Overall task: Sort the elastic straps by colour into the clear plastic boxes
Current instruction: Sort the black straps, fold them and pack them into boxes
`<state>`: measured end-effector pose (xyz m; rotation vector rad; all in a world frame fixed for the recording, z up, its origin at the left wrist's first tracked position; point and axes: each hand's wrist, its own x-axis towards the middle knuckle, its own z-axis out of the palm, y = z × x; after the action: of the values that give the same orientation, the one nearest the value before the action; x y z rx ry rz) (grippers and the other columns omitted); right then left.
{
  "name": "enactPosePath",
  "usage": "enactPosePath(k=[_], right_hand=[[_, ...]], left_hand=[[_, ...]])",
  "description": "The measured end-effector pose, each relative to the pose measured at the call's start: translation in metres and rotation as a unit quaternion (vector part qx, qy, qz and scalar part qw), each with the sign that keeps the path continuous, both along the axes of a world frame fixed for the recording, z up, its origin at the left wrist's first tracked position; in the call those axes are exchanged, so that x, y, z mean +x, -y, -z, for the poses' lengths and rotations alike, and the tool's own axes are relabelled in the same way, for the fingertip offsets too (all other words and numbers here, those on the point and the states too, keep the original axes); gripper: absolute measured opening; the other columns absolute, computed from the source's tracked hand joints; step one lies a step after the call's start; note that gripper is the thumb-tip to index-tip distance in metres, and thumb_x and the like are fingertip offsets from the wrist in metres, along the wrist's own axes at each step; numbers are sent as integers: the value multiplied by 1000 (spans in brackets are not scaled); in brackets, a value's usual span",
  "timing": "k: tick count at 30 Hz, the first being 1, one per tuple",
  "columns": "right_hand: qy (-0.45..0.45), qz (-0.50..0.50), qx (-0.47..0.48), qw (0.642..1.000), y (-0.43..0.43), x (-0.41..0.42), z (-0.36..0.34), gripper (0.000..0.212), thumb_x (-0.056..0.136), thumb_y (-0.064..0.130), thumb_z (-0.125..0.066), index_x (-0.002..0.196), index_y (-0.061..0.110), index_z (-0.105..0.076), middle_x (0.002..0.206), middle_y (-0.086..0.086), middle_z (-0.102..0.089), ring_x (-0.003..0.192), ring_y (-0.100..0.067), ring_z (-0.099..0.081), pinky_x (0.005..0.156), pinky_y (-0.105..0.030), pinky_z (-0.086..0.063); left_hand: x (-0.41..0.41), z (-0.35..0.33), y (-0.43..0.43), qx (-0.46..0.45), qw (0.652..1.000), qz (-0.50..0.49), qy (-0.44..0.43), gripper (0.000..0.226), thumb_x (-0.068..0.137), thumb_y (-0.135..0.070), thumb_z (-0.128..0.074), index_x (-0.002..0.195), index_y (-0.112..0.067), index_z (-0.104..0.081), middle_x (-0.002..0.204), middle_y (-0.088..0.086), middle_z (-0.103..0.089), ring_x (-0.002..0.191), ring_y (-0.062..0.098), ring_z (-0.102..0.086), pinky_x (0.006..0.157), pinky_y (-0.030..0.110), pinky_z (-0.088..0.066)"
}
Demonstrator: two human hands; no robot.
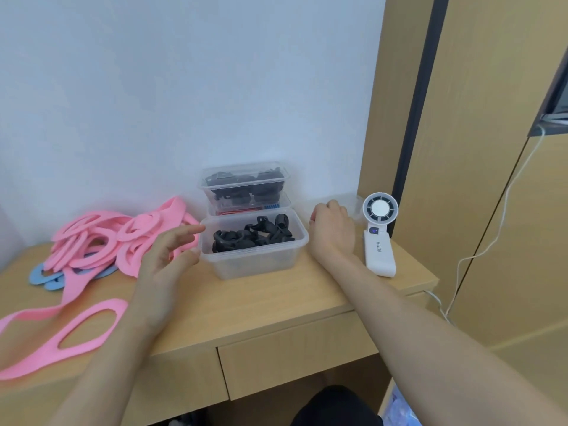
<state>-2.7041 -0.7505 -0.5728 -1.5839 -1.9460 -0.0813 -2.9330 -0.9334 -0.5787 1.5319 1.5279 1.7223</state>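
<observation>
1. On the light wooden desk (276, 302): heap of pink elastic straps (123, 241) lies left of the clear plastic box (255, 262) of black clips (252, 238).
2. Grip: left hand (172, 256) spread, empty, just beside the box; right hand (332, 229) fingers hidden, cannot tell.
3. Risk: tangled straps may drag out together.

Pink strap (37, 342) cut off left, blue straps (40, 275) half buried

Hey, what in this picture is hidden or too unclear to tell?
Head view:
- Blue straps: mostly buried under the pink straps.
- Lower back box: contents largely blocked by the front box.
- Right hand: fingertips hidden behind its back, so any grip is unclear.
- Loose pink strap: cut off by the left edge.
</observation>
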Motion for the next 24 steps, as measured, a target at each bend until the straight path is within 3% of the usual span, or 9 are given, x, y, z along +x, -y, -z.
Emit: enactPosePath(k=[6, 10, 16, 20, 24], right_hand=[[11, 29, -14, 999, 0, 2, 1, 23, 97, 15, -50, 116, 16, -62, 125, -6, -53, 119, -27, -46, 93, -39, -36], [2, 22, -1, 1000, 4, 1, -2, 22, 96, 11, -47, 111, 16, -62, 120, -6, -56, 115, -27, -48, 91, -39, -37], [-102, 28, -4, 994, 3, 2, -6, 21, 94, 5, -48, 112, 9, -58, 121, -8, -49, 118, -26, -44, 85, -36, -43], [-230, -6, 30, 973, 9, 4, -8, 18, 95, -3, -42, 107, 9, -48, 117, -9, -48, 109, -28, -47, 78, -31, -36], [-267, -27, 42, 963, 15, 6, -8, 14, 96, 8, -50, 109, 11, -45, 118, -6, -48, 108, -25, -48, 83, -34, -41]], left_hand=[[-2, 1, 0, -7, 1000, 8, 21, 44, 79, -19, -58, 120, -28, -69, 127, 4, -66, 125, 21, -57, 107, 59, -43], [0, 1, 0, 0, 999, 15, 38, 46, 73, -31, -60, 118, -29, -70, 123, 3, -67, 122, 23, -58, 106, 60, -45], [2, 0, 0, 2, 999, 12, 51, 52, 68, -40, -59, 117, -28, -70, 118, 0, -69, 116, 23, -60, 104, 59, -47], [3, -1, -1, 1, 999, 15, 52, 51, 70, -35, -60, 119, -23, -69, 119, 2, -70, 116, 27, -61, 100, 55, -51], [3, 1, 0, 0, 998, 20, 62, 49, 73, -28, -60, 120, -18, -68, 122, 4, -69, 117, 32, -60, 93, 46, -55]])
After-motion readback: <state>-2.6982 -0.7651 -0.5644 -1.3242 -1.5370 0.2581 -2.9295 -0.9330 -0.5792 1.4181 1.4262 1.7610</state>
